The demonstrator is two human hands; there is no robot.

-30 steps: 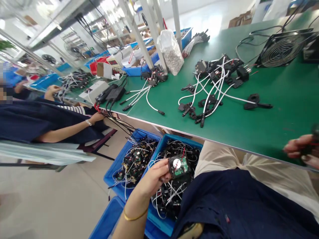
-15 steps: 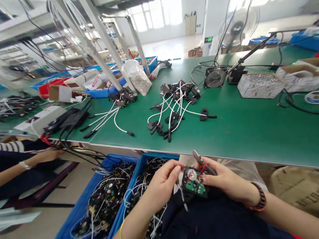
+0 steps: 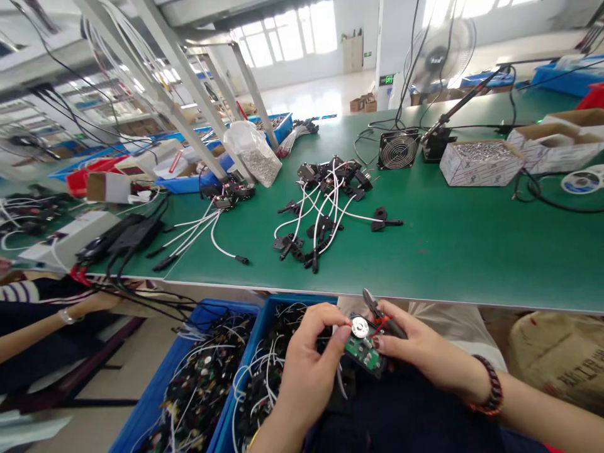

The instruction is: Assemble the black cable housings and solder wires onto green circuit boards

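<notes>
Over my lap, a small black housing with a green circuit board (image 3: 362, 355) lies between my hands. A round silver disc (image 3: 360, 327) sits at the board's upper end. My left hand (image 3: 315, 349) is closed, thumb and forefinger pinched at the disc's left edge. My right hand (image 3: 418, 343) is closed around a pair of cutting pliers (image 3: 374, 303) with red on the handle, jaws pointing up and left. Its thumb presses on the board's right side. Red wire shows between disc and thumb. A white cable hangs below the housing.
Blue bins (image 3: 201, 371) of boards and cables stand left of my lap. On the green bench (image 3: 453, 251) lie black parts with white cables (image 3: 330, 182), a small fan (image 3: 399, 150) and a box of metal pieces (image 3: 481, 162). A co-worker's arm (image 3: 42, 330) is at left.
My left thumb and forefinger have moved onto the disc's edge. The disc now faces me more brightly, and the red wire no longer crosses it. My right hand keeps the pliers.
</notes>
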